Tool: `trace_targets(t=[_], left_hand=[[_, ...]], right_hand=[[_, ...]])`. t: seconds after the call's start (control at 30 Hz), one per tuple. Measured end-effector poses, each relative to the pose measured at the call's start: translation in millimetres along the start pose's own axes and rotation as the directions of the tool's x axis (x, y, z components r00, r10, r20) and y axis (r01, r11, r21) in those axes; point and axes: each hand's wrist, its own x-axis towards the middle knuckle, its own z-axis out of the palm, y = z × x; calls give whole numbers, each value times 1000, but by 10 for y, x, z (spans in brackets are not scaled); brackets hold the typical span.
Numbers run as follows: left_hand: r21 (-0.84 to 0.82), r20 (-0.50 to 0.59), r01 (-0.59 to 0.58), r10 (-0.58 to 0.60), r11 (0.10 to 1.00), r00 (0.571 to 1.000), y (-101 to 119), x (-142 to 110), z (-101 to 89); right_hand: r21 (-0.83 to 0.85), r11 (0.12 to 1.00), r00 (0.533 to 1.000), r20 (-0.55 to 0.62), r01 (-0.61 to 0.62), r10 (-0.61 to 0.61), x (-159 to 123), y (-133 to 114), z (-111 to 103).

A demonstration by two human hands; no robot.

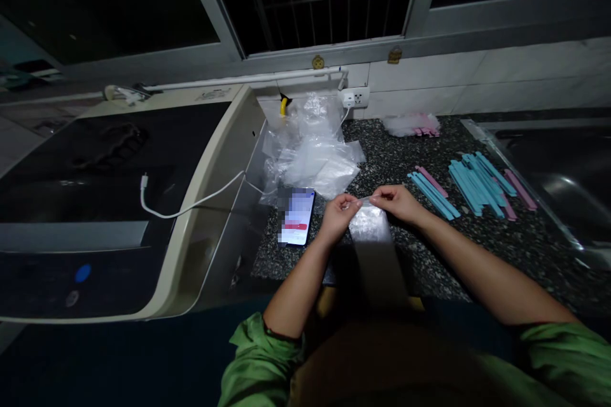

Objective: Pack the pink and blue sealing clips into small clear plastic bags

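Between my two hands a clear plastic bag (370,222) hangs by its top edge, its lower part reaching down past the counter's front edge. My left hand (340,213) pinches the top left corner, thumb against fingers. At the top right corner my right hand (398,201) pinches the same edge. Left of my left hand lies a lit phone (296,216). Beyond the hands is a heap of clear plastic bags (317,159). To the right of my right hand lie blue strips (470,181) and a few pink strips (432,181).
A washing machine (229,165) stands at the left, with a white charging cable (191,206) across its lid. A metal sink (573,184) is at the right. A small bag of pink strips (413,124) lies by the wall, near a socket (358,98).
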Motion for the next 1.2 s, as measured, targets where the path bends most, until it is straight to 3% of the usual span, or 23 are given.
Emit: trace_targets(t=[0.13, 0.33, 0.43, 0.57, 0.73, 0.8, 0.87, 0.93, 0.97, 1.07, 1.2], left_hand=[[-75, -6, 51, -52, 996, 999, -30, 13, -15], [-78, -67, 54, -59, 996, 996, -23, 22, -21], [-89, -52, 43, -48, 995, 997, -16, 17, -23], [-66, -54, -1, -3, 998, 999, -49, 24, -32], [-42, -4, 46, -47, 998, 999, -95, 50, -27], [15, -61, -16, 17, 1000, 998, -86, 36, -27], [187, -169, -176, 208, 966, 963, -61, -9, -25], [424, -156, -338, 436, 840, 886, -34, -76, -6], [516, -82, -400, 509, 757, 857, -24, -113, 14], [619, 143, -485, 518, 618, 843, -21, -197, 116], [574, 128, -440, 455, 691, 881, -52, -217, 240]], right_hand=[[-10, 999, 996, -76, 43, -44, -22, 2, -12], [-19, 1000, 1000, -3, 5, -5, -41, 16, -8], [-25, 1000, 1000, 15, -13, 14, -47, 22, -29], [-18, 1000, 998, -56, 0, -1, -64, -7, -67], [6, 1000, 998, -57, 3, -3, -90, -56, -58], [7, 1000, 998, -66, -7, 7, -92, -58, -50], [1, 1000, 994, -106, -23, 23, -86, -48, -48], [10, 999, 986, -164, -38, 39, -79, -33, -51], [23, 999, 981, -190, -42, 46, -78, -27, -52], [62, 997, 974, -217, -56, 68, -94, -34, -44], [86, 996, 991, -134, -11, 23, -154, -104, -12]])
